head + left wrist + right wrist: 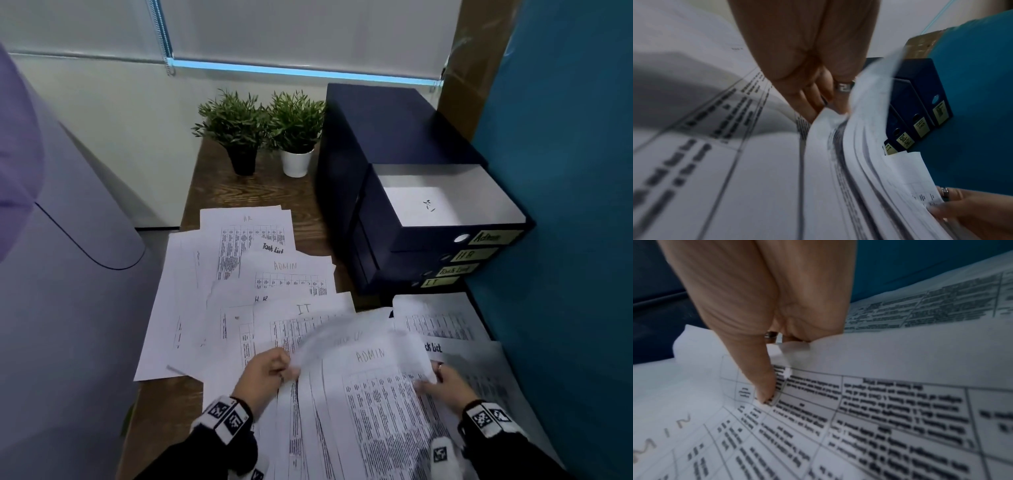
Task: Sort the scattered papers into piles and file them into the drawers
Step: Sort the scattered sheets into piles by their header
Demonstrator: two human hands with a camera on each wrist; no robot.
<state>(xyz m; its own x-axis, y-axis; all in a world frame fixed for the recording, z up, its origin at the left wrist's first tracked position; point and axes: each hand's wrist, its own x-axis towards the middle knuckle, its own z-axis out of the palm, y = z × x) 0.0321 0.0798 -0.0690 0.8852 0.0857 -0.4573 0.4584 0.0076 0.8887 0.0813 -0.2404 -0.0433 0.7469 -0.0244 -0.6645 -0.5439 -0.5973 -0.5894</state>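
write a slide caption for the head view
Both hands, left hand and right hand, grip a stack headed ADMIN beside the open Admin drawer.

Pretty cramped spot. The drawer unit [394, 144] sits hard against the blue partition [565, 171] on the right, so no hand gets round that side. Its top drawer [445, 195] is pulled out and open from above, with one sheet lying inside. Two potted plants [263, 130] block the back of the bench [246, 192]. Loose papers [239, 274] cover most of the near bench surface.
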